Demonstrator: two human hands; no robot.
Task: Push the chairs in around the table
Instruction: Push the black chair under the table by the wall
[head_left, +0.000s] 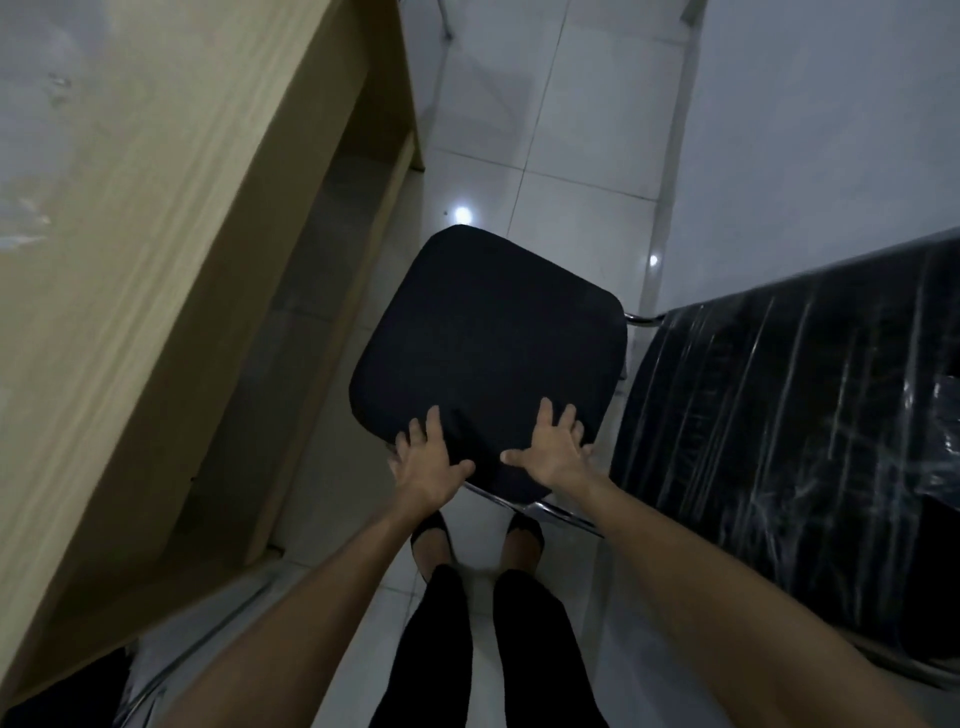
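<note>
1. White floor tiles (571, 130) run between a wooden table (156, 234) on the left and a plastic-wrapped black seat (805, 441) on the right.
2. Black chair (488, 353) stands beside the table, not under it.
3. Left hand (426, 462) and right hand (558, 449) lie flat, fingers spread, on the chair's near edge.

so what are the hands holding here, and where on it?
Both on the black chair, at its near edge: left hand and right hand lie on top with fingers spread, apparently pressing rather than gripping.
</note>
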